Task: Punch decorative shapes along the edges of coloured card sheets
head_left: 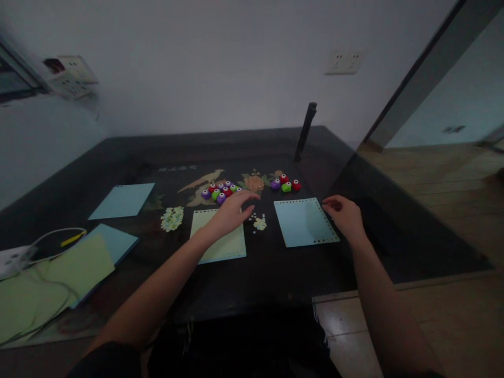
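My left hand (232,212) hovers over a yellow-green sheet (226,245) with holes along its top edge, its thumb and fingers apart and nothing between them. Just behind it lies a group of purple, green and red punches (221,198). My right hand (342,211) is at the right edge of a light blue sheet (303,223), which has holes along its top, right and bottom edges. Its thumb and fingertips are close together; whether they pinch anything is too small to tell. Small paper bits (260,223) lie between the two sheets.
More punches (286,186) sit behind the blue sheet. A pile of paper bits (172,219) and a blue sheet (123,201) lie to the left. Stacked papers (55,286), a cable and a power strip (13,261) are at the far left. A black upright object (306,131) stands at the back.
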